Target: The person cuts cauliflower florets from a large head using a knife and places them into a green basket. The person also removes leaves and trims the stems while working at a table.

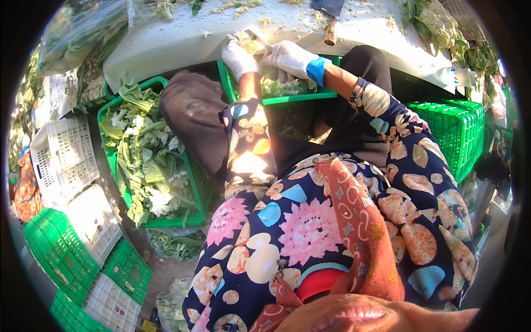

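Observation:
My left hand (pixel 239 58), in a white glove, holds a pale piece of cauliflower (pixel 249 43) near the front edge of the white work surface (pixel 186 41). My right hand (pixel 288 60), also gloved in white with a blue band at the wrist, grips a knife, whose blade (pixel 258 40) lies against the piece. The knife's handle is hidden in the hand. Just below both hands, between my knees, a green plastic crate (pixel 300 98) contains cut cauliflower florets (pixel 286 88). On the surface beyond lies a cleaver with a wooden handle (pixel 331 32).
A green crate (pixel 199 219) of leaves and trimmings stands beside my left knee. White crates (pixel 66 157) and green crates (pixel 62 249) are farther left. Stacked green crates (pixel 446 133) stand at the right. A cauliflower head (pixel 439 27) lies at the upper right; scraps litter the surface.

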### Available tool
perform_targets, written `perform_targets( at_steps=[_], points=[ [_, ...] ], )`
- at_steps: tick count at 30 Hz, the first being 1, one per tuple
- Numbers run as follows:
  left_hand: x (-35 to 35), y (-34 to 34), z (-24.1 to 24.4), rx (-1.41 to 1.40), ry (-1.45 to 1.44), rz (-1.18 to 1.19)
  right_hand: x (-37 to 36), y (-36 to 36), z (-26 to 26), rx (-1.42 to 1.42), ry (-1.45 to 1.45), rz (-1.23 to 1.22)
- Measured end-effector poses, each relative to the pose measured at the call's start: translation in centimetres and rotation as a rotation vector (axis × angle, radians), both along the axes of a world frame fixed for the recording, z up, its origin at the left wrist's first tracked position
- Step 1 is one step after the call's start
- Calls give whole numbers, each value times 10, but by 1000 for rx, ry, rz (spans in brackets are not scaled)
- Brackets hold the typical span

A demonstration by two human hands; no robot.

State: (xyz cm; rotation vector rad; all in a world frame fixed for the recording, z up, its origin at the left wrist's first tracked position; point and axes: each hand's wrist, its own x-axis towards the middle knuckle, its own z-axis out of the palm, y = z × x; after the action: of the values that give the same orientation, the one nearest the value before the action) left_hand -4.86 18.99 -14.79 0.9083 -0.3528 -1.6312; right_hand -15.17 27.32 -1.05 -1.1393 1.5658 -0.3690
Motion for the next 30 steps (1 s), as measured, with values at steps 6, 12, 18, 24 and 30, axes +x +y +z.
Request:
perform_targets(
  at_steps=[6, 12, 18, 24, 30],
  points=[
    [35, -49, -167, -367, -229, 213, 26, -18, -4, 57, -11, 71],
    [-21, -15, -95, -24, 142, 103, -14, -15, -29, 60, 35, 25],
    [93, -39, -111, -150, 135, 268, 63, -21, 2, 98, -61, 121],
    [20, -2, -21, 48, 153, 193, 26, -9, -45, -101, -17, 56],
    [4, 29, 35, 59, 227, 44, 5, 22, -40, 119, -357, -323]
  ],
)
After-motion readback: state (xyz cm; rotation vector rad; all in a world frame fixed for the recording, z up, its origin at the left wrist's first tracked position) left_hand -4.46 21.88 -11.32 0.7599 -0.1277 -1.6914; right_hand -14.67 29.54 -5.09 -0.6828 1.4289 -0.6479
